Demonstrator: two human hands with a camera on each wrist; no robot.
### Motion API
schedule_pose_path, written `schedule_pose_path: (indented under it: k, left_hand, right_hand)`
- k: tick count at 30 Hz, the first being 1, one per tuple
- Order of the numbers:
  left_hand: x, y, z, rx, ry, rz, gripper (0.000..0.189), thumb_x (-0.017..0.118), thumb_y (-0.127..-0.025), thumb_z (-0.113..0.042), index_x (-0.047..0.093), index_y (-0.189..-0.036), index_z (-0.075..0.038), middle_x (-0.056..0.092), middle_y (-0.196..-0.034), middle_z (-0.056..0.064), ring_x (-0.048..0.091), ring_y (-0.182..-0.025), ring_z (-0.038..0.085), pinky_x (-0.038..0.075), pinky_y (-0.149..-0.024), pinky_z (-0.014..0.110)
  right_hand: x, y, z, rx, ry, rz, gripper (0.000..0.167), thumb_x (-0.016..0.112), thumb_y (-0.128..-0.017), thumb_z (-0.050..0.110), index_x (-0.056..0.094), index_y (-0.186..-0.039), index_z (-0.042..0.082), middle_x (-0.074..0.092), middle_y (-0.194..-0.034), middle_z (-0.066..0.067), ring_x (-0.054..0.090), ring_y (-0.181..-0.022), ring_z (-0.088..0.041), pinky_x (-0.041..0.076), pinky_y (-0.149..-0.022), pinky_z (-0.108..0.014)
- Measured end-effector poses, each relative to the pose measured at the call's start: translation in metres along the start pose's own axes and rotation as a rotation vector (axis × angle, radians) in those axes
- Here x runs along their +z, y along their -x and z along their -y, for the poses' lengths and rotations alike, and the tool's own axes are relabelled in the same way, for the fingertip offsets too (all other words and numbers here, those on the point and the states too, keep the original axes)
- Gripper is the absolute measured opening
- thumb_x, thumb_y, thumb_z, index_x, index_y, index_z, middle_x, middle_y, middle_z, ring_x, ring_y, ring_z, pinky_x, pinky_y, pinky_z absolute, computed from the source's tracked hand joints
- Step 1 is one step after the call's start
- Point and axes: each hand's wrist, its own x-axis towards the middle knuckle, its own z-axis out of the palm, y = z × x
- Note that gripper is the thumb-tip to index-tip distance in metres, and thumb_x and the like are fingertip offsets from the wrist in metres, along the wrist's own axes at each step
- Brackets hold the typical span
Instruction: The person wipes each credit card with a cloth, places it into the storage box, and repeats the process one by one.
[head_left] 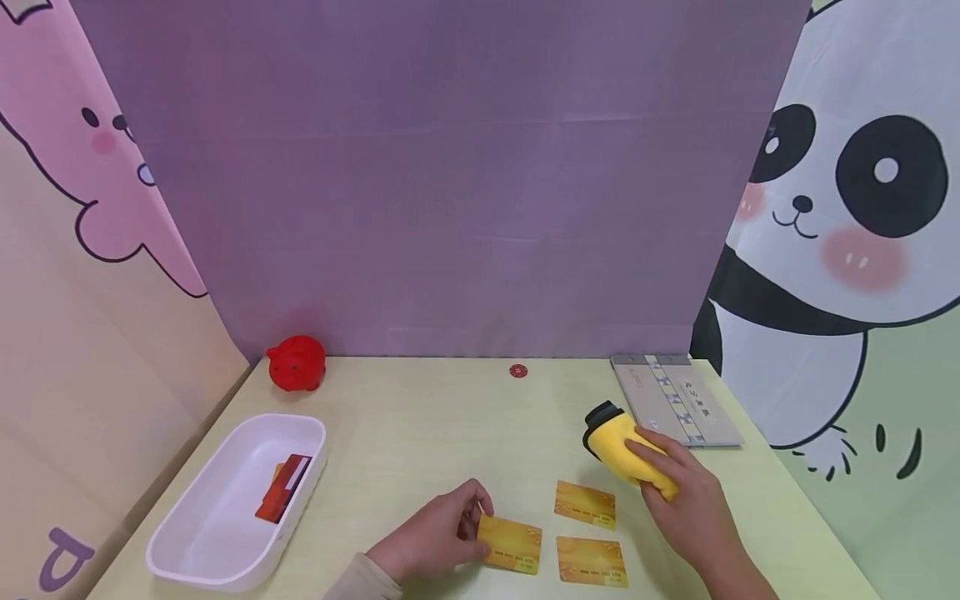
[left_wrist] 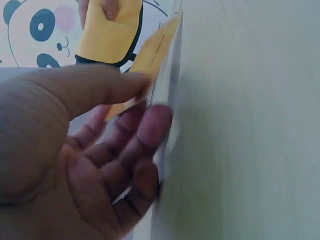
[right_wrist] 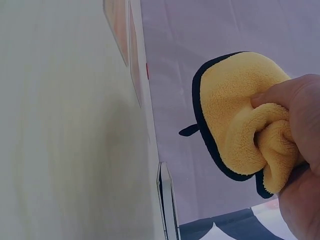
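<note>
Between thumb and fingers, my left hand (head_left: 442, 531) pinches a gold bank card (head_left: 513, 546) by its left edge. The left wrist view has the same card (left_wrist: 159, 47) seen nearly edge-on beyond the thumb. Bunched in my right hand (head_left: 692, 500) is a yellow towel (head_left: 621, 446) with black trim, held above the table. The towel's fluffy folds (right_wrist: 245, 120) fill much of the right wrist view. Two more gold cards lie between the hands, an upper card (head_left: 585, 505) and a lower card (head_left: 592, 562).
A white tray (head_left: 168, 542) with red and orange cards (head_left: 285, 488) inside stands at the left. Behind it sits a red piggy bank (head_left: 297, 363). Toward the back are a small red chip (head_left: 518, 371) and, at right, a grey notebook (head_left: 678, 400).
</note>
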Motion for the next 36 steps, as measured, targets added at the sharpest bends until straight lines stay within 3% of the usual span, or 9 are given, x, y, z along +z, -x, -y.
schedule_pose_path:
  k: [7, 14, 19, 27, 36]
  left_hand:
    - [0.0, -0.006, 0.005, 0.013, 0.317, -0.116, 0.037, 0.074, -0.094, 0.001, 0.057, -0.125, -0.011, 0.053, -0.104, 0.007, 0.074, -0.074, 0.023, 0.055, -0.06, 0.023]
    - [-0.003, -0.007, 0.004, 0.091, 0.456, -0.187, 0.038, 0.069, -0.099, 0.0, 0.054, -0.133, -0.004, 0.051, -0.107, 0.012, 0.075, -0.082, 0.03, 0.06, -0.072, 0.028]
    - [-0.001, -0.004, -0.001, 0.1, 0.511, -0.196, 0.038, 0.066, -0.1, 0.002, 0.053, -0.135, -0.005, 0.049, -0.109, 0.013, 0.076, -0.086, 0.029, 0.062, -0.077, 0.03]
    - [0.007, 0.001, -0.008, 0.125, 0.551, -0.183, 0.04, 0.065, -0.101, 0.002, 0.051, -0.138, -0.004, 0.051, -0.109, 0.013, 0.076, -0.087, 0.03, 0.061, -0.078, 0.029]
    - [0.008, -0.001, -0.009, 0.118, 0.579, -0.25, 0.041, 0.066, -0.099, 0.001, 0.051, -0.137, -0.006, 0.052, -0.11, 0.016, 0.075, -0.087, 0.038, 0.06, -0.077, 0.029]
  right_hand:
    - [0.0, 0.0, 0.001, -0.012, -0.006, -0.009, 0.061, 0.079, -0.078, -0.015, 0.074, -0.131, 0.016, 0.062, -0.144, -0.002, 0.061, -0.126, -0.038, 0.021, -0.099, 0.004]
    - [0.003, 0.0, 0.003, -0.012, -0.017, -0.01, 0.061, 0.08, -0.079, -0.014, 0.074, -0.131, 0.017, 0.062, -0.144, -0.002, 0.061, -0.126, -0.037, 0.023, -0.1, 0.003]
    - [0.004, 0.0, 0.008, 0.0, -0.033, -0.013, 0.061, 0.08, -0.079, -0.014, 0.074, -0.131, 0.017, 0.061, -0.144, -0.002, 0.06, -0.127, -0.037, 0.024, -0.099, 0.003]
    - [0.011, 0.0, 0.016, -0.063, -0.081, -0.063, 0.064, 0.079, -0.076, -0.019, 0.075, -0.129, 0.016, 0.062, -0.144, -0.001, 0.061, -0.128, -0.038, 0.03, -0.102, 0.0]
    - [0.016, 0.0, 0.032, -0.081, -0.084, -0.059, 0.065, 0.078, -0.076, -0.019, 0.075, -0.13, 0.017, 0.06, -0.146, 0.002, 0.061, -0.129, -0.035, 0.032, -0.102, -0.001]
